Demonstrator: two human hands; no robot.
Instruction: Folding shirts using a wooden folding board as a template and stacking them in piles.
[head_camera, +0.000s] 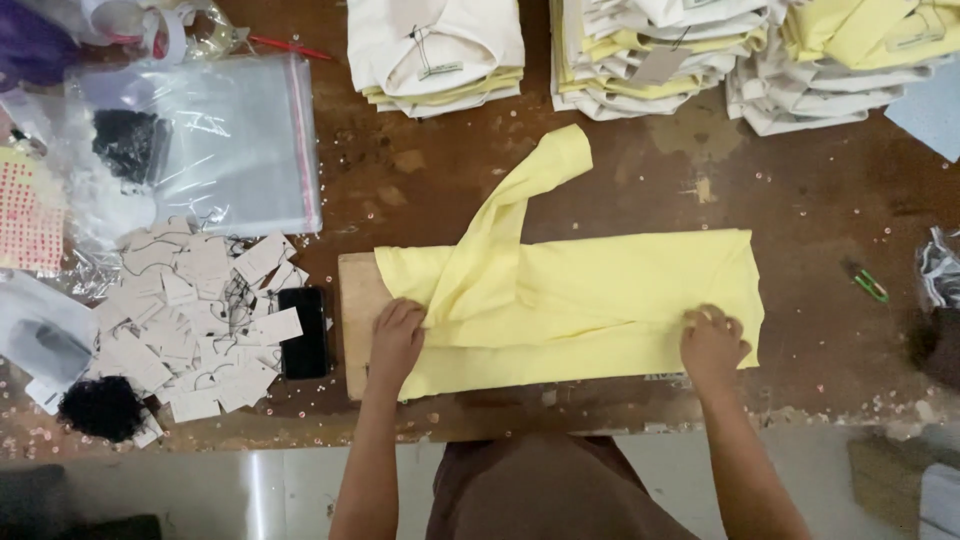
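Pressing down on a pale yellow garment (600, 300) spread across the brown worktable (420, 180), the left hand (396, 338) is curling its fingers over the cloth's left part, above a wooden board (357, 300) lying under it, while the right hand (712, 342) is pinching the fold near the right end. One sleeve (520, 195) is trailing toward the far stacks of folded garments (640, 55), and paper tags (190, 320) and a black phone (303, 333) are lying to the left.

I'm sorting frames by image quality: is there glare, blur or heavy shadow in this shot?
Head view: even light overall; white glare streaks on the clear plastic bags; the pale yellow folded garment under the left hand and right hand reads clearly; soft shadow darkens the brown table edge near the right side.
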